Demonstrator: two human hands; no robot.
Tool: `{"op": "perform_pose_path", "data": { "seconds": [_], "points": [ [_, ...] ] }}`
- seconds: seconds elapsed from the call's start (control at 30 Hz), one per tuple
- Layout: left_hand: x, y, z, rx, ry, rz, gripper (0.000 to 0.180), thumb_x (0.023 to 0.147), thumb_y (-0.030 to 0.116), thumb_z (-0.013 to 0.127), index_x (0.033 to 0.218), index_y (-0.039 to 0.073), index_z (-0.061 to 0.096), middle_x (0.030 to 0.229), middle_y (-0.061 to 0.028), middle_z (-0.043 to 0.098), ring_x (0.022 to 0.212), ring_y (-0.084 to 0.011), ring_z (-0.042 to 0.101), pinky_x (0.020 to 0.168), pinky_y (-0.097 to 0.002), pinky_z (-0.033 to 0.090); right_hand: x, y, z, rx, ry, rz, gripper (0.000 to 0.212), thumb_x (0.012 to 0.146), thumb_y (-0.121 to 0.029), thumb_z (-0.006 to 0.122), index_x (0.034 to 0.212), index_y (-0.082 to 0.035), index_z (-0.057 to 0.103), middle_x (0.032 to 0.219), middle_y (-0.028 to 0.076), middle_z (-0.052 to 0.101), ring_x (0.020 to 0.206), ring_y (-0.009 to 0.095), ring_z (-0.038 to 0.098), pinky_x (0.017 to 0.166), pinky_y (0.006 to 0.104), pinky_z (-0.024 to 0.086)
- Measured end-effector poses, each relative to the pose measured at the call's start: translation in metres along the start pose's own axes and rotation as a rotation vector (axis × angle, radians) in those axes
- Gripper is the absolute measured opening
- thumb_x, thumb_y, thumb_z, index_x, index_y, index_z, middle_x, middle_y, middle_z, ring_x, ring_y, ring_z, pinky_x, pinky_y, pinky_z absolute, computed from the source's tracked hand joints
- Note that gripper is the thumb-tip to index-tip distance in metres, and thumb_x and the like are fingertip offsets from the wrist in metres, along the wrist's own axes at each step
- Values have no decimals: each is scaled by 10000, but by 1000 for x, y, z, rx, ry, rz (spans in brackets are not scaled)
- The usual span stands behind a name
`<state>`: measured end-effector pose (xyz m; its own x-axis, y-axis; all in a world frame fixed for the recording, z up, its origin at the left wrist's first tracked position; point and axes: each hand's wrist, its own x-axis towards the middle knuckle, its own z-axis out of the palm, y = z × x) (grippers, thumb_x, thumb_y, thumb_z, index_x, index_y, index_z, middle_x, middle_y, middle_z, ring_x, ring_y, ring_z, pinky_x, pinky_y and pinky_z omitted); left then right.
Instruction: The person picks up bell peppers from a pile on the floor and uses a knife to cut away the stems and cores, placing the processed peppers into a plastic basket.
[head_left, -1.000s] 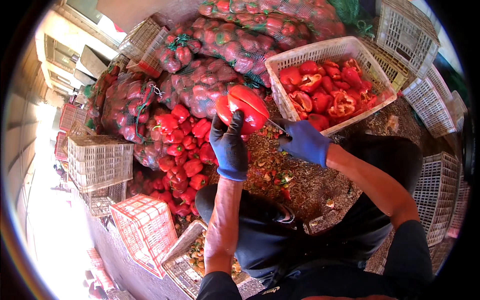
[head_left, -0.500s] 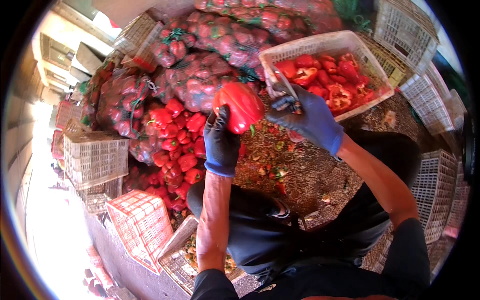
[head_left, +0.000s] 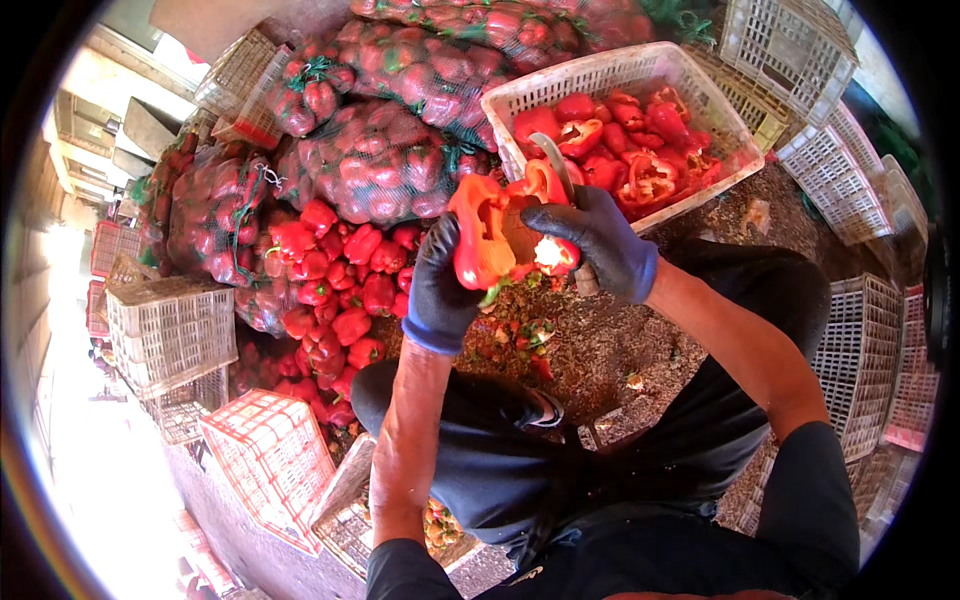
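I log left hand point(head_left: 443, 272) pinching opened red bell pepper point(head_left: 478, 255) near-left of plastic crate point(head_left: 590, 76), right hand point(head_left: 607, 240) with fingers curled round knife point(head_left: 553, 162), which could nick left glove point(head_left: 434, 332) if pepper slips.

Vegetable-processing work area; whether indoors or open-air is hard to tell. Bulging mesh sacks point(head_left: 370, 165) of red bell peppers are piled beside a heap of loose bell peppers point(head_left: 345, 290). A white plastic crate point(head_left: 590, 80) holds peppers cut open, slatted crates point(head_left: 172, 335) stand stacked around, and pepper trimmings point(head_left: 530, 335) litter the grimy floor point(head_left: 610, 335). A knife point(head_left: 552, 160) and a split bell pepper point(head_left: 480, 245) are in hand.
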<state>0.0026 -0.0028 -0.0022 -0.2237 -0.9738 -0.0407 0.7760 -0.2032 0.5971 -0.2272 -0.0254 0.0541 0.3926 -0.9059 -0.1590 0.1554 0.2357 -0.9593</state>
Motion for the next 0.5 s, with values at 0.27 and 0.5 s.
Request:
{"op": "perform_pose_path", "data": {
  "seconds": [0.27, 0.5],
  "points": [
    [7, -21, 22, 484, 181, 45, 672, 1005, 569, 605, 1515, 151, 475, 1378, -92, 627, 1197, -295, 649, 919, -490, 597, 24, 19, -14, 47, 224, -172, 339, 930, -241, 777, 1135, 13, 682, 893, 25, 706, 743, 88, 656, 644, 274, 542],
    [16, -30, 12, 423, 389, -29, 362, 979, 277, 730, 1253, 54, 650, 1027, -62, 733, 769, -186, 725, 630, -332, 601, 23, 39, -4, -562, 266, -437, 463, 905, -318, 780, 1198, 23, 670, 975, 137, 750, 863, 184, 707, 793, 363, 572]
  ]
}}
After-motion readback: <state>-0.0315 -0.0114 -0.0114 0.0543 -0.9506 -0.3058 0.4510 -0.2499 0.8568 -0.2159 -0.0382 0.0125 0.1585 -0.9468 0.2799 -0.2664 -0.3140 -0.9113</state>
